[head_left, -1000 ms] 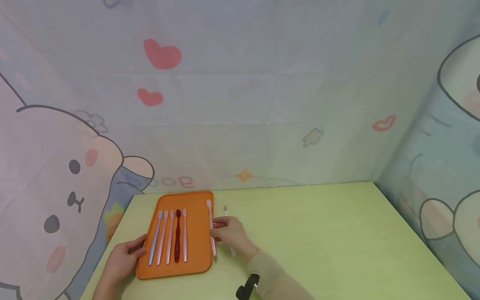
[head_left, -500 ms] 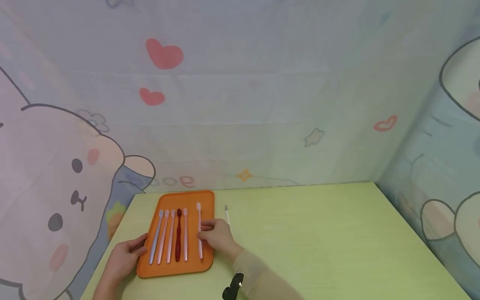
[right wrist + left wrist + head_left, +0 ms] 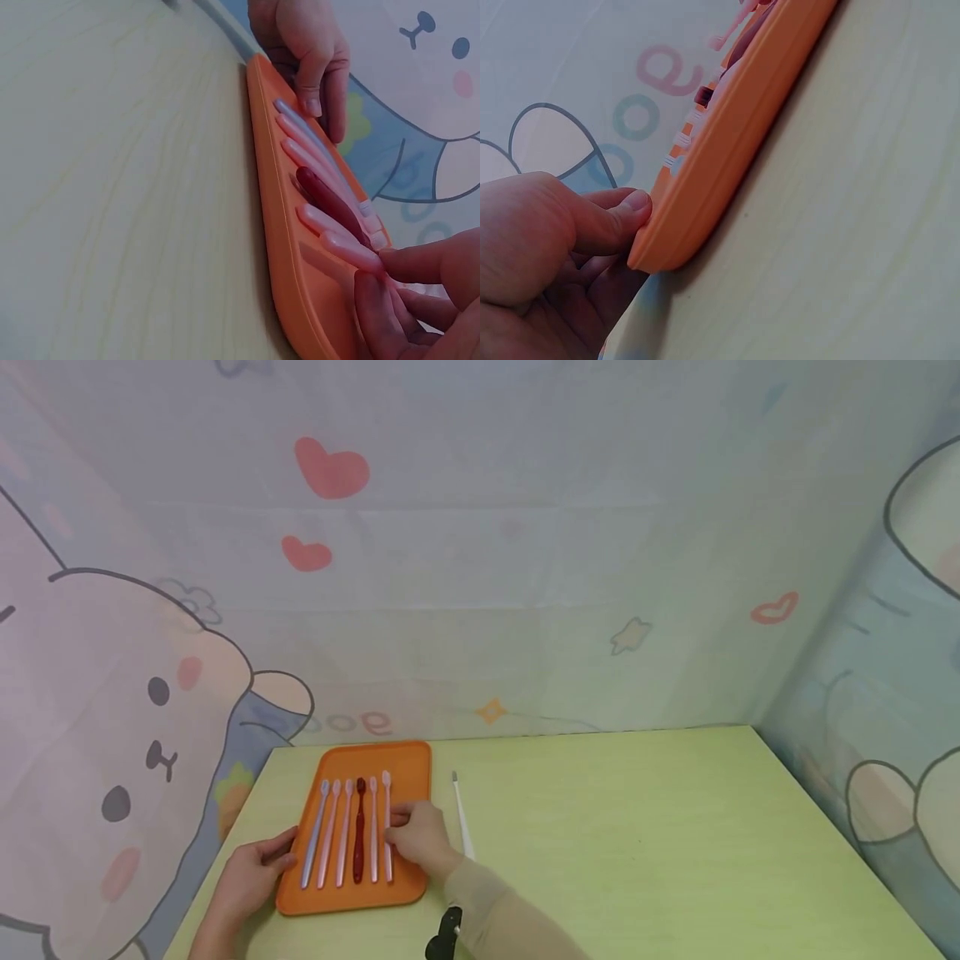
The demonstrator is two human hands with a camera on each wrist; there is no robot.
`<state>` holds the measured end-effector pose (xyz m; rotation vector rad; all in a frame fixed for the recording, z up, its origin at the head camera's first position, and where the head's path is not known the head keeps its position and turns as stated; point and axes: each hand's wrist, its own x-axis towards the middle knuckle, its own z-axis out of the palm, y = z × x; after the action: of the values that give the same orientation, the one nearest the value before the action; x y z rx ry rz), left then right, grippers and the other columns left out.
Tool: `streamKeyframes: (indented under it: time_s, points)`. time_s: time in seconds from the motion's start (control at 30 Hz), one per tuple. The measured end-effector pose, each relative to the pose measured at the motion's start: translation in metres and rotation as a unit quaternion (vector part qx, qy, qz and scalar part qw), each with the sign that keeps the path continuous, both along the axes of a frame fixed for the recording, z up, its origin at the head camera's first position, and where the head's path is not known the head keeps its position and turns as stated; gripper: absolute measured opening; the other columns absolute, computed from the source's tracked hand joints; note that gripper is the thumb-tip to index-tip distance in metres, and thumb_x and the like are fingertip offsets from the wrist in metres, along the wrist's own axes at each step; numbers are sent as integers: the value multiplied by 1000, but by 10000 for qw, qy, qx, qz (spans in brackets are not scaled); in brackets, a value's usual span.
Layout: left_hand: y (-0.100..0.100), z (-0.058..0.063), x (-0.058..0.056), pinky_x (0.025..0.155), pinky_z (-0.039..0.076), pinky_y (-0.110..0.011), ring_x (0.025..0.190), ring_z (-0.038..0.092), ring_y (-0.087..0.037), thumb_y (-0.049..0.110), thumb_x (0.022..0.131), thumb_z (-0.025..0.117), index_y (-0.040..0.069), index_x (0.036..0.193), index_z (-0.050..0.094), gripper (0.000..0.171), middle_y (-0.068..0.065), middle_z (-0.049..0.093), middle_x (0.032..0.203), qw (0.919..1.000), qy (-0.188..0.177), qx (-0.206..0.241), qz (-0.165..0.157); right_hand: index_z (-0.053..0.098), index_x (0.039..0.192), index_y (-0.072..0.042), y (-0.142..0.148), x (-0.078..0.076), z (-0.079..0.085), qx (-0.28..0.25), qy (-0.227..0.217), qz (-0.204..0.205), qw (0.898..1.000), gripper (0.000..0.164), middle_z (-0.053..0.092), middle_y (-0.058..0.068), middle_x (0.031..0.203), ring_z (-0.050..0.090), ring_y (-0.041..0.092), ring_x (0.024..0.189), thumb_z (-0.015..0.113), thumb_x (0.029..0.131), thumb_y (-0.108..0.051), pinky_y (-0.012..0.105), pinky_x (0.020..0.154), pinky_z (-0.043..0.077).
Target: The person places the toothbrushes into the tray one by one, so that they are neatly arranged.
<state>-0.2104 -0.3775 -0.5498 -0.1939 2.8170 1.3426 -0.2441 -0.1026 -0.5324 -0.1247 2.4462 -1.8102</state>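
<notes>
My right hand [image 3: 422,835] pinches the handle of a pink toothbrush [image 3: 346,250] between thumb and fingers, over the right part of an orange tray [image 3: 412,768]. That toothbrush lies alongside the row at its right end. From left to right the row has a bluish-purple toothbrush [image 3: 312,843], two pink ones, a dark red toothbrush [image 3: 358,847] and another pink toothbrush [image 3: 373,852], heads pointing to the back. At the tray's left side my left hand [image 3: 251,877] grips the edge, its thumb on the rim in the left wrist view.
On the pale green table [image 3: 637,827], just right of the tray, lies a white toothbrush [image 3: 462,818], its near end hidden by my right forearm. Behind the table hangs a cartoon-printed cloth [image 3: 525,568]. A black strap piece [image 3: 446,933] sits at my right wrist.
My right hand has carried the pink toothbrush leftward from the tray's right edge to beside the row. More of the white toothbrush shows. My left hand has stayed on the tray.
</notes>
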Motion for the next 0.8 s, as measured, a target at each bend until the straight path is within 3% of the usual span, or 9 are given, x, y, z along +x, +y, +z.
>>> streamKeyframes:
  time_s: [0.33, 0.8]
  points:
    - [-2, -2, 0, 116, 39, -62, 143, 48, -46, 4, 104, 69, -7, 148, 55, 48, -26, 59, 145, 10000, -10, 1, -28, 78, 112, 1, -11, -7, -11, 548, 216, -183, 9981, 26, 66, -7, 84, 60, 4, 77, 86, 87, 0, 22, 68, 57]
    - [-3, -6, -2, 115, 42, -60, 142, 51, -45, 3, 103, 68, -7, 148, 55, 47, -26, 61, 144, 10000, -19, 37, -14, 79, 105, -1, -15, -9, -17, 728, 341, -302, 9963, 19, 66, -7, 83, 59, 5, 75, 85, 87, -2, 23, 66, 56]
